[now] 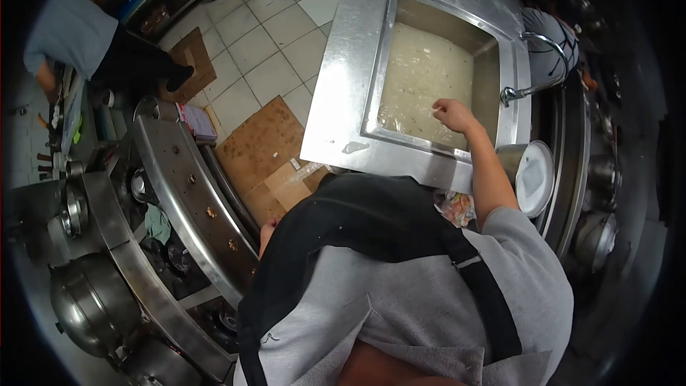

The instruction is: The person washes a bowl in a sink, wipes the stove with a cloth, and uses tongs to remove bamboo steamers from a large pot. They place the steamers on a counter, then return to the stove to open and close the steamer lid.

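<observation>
My right hand (454,116) is over the near right part of a steel sink (486,75), with its fingers curled together. Whatever they hold, if anything, is too small or hidden to make out. Below it, the sink holds cloudy, pale water (421,64) with small bits floating in it. Only a small part of my left hand (269,230) shows beside the black apron (371,207), low on my left side; its fingers are mostly hidden.
A curved faucet (536,89) stands at the sink's right edge. A white-lidded bucket (532,179) is near my right arm. Stove counter (193,193) and large pot (93,304) lie left. Cardboard (261,146) covers floor tiles. One person (78,36) works far left, another (550,43) behind the faucet.
</observation>
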Action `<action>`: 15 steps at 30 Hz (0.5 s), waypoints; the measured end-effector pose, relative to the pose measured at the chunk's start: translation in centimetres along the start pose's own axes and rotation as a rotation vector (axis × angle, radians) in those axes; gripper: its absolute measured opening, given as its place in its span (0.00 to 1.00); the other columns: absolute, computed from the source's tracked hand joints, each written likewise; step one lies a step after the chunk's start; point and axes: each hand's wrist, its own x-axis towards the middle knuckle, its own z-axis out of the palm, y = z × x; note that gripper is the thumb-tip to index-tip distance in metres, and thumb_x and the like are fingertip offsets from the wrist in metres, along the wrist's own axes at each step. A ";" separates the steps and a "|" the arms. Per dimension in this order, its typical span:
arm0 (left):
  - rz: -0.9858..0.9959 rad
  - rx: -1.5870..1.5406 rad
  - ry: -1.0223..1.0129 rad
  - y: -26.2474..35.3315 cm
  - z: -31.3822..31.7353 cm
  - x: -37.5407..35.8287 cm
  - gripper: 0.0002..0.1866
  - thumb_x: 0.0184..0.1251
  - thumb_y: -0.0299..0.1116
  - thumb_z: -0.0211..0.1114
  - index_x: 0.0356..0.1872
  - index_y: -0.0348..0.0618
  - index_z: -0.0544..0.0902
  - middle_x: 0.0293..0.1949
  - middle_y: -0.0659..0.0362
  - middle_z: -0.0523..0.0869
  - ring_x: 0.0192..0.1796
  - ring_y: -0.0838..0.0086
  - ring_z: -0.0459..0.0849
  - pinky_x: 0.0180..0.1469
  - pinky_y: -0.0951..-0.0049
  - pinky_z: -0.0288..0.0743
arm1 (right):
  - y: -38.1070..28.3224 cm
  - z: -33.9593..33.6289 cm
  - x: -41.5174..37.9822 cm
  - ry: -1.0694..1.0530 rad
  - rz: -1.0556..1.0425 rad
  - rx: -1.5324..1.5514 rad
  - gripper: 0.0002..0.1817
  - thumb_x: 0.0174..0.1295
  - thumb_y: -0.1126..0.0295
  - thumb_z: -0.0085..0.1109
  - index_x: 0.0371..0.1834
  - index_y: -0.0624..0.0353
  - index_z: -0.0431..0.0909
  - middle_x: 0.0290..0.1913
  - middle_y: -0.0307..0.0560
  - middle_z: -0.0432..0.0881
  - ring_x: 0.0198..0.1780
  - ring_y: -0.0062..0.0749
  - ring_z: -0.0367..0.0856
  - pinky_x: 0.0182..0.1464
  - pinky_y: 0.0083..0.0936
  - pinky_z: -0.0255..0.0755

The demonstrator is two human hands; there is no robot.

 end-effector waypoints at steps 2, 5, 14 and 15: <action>-0.003 0.017 0.010 -0.7 -0.6 -0.4 0.17 0.68 0.42 0.61 0.29 0.38 0.86 0.22 0.55 0.83 0.26 0.77 0.78 0.33 0.69 0.73 | -0.6 -1.2 -1.2 -0.041 -0.002 -0.217 0.16 0.60 0.62 0.61 0.45 0.62 0.83 0.38 0.49 0.87 0.38 0.32 0.86 0.43 0.29 0.78; -0.022 0.025 0.037 -2.2 -1.5 -1.1 0.16 0.67 0.42 0.61 0.29 0.39 0.86 0.23 0.55 0.84 0.27 0.76 0.79 0.33 0.68 0.73 | -5.3 -4.9 -0.9 -0.092 -0.041 -0.114 0.13 0.63 0.63 0.60 0.41 0.63 0.83 0.36 0.45 0.85 0.36 0.26 0.84 0.42 0.26 0.76; -0.084 0.036 0.106 -4.8 -3.9 -3.6 0.15 0.65 0.43 0.62 0.30 0.40 0.86 0.24 0.53 0.86 0.27 0.70 0.82 0.34 0.65 0.75 | -24.8 -17.3 -7.6 0.066 -0.534 0.787 0.17 0.74 0.61 0.52 0.52 0.65 0.78 0.29 0.41 0.81 0.30 0.24 0.81 0.41 0.22 0.77; -0.111 0.034 0.120 -4.8 -4.1 -4.4 0.15 0.65 0.43 0.62 0.31 0.41 0.86 0.25 0.53 0.86 0.28 0.70 0.83 0.34 0.65 0.75 | -23.2 -15.3 -4.5 -0.020 -0.571 0.987 0.20 0.75 0.59 0.51 0.58 0.64 0.76 0.32 0.43 0.83 0.29 0.25 0.82 0.44 0.23 0.79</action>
